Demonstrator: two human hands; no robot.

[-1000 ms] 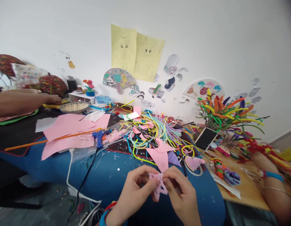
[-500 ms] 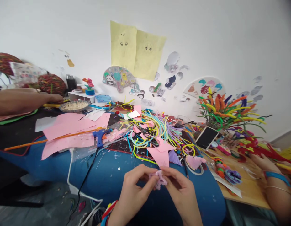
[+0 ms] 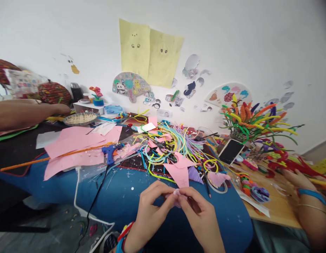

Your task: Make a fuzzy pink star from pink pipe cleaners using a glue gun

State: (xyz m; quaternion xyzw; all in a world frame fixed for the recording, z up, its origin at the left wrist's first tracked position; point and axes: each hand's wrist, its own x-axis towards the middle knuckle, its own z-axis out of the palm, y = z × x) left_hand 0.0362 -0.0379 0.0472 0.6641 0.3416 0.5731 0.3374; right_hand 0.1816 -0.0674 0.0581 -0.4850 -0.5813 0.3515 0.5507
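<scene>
My left hand and my right hand meet at the front edge of the table, fingertips almost touching. Both pinch a small pale lilac pipe cleaner piece between thumbs and fingers, and much of it is hidden by them. Just beyond lie a cut pink paper piece and a purple fuzzy cone. To their right, a pink fuzzy cone rests on a clear ring. A heap of coloured pipe cleaners spreads behind.
A blue glue gun with a black cord lies left on pink paper sheets. Right are a phone and a bunch of pipe cleaner flowers. Other people's arms reach in from the left and right.
Both my hands have drawn closer together around the lilac piece, which is turned and now shows less. The view has shifted slightly. The glue gun and heap stay in place.
</scene>
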